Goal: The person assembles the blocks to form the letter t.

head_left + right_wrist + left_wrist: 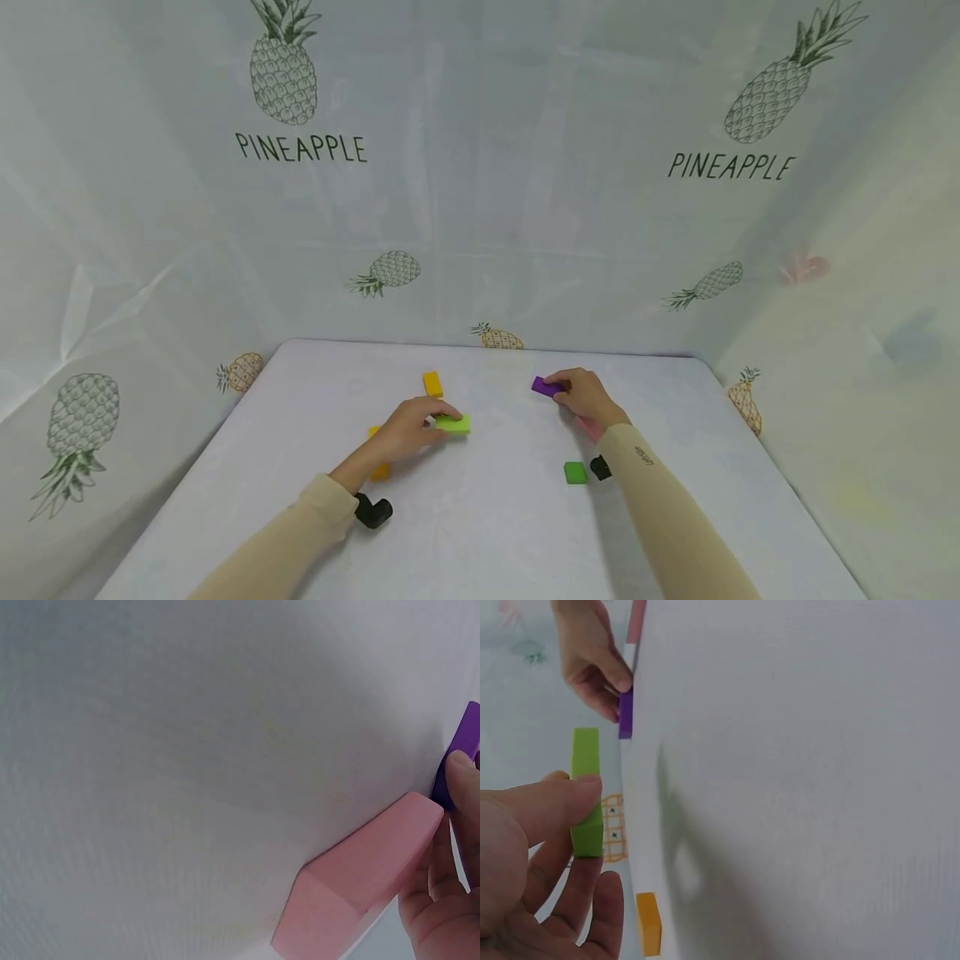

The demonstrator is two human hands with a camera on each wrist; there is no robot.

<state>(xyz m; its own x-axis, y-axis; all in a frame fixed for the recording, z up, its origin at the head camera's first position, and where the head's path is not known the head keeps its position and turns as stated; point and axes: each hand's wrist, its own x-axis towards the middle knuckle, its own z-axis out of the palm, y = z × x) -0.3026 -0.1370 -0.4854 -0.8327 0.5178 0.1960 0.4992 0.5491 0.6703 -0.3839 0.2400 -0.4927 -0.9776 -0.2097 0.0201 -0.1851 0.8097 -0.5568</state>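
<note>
A light green block (454, 425) is pinched between the thumb and fingers of the left hand (406, 429); in the left wrist view the green block (586, 817) is held above the white surface, its long side showing. The right hand (588, 396) grips one end of a purple block (545, 386) at the back right of the table. In the right wrist view the thumb lies on the purple block (466, 735), and a pink block (375, 862) lies just beside that hand.
One yellow block (432, 384) lies behind the left hand, another yellow block (380, 472) partly under the left wrist. A dark green block (575, 473) lies on the table (480, 533) near the right forearm. Black wrist devices (373, 512) show at both wrists. Pineapple-print sheeting surrounds the table.
</note>
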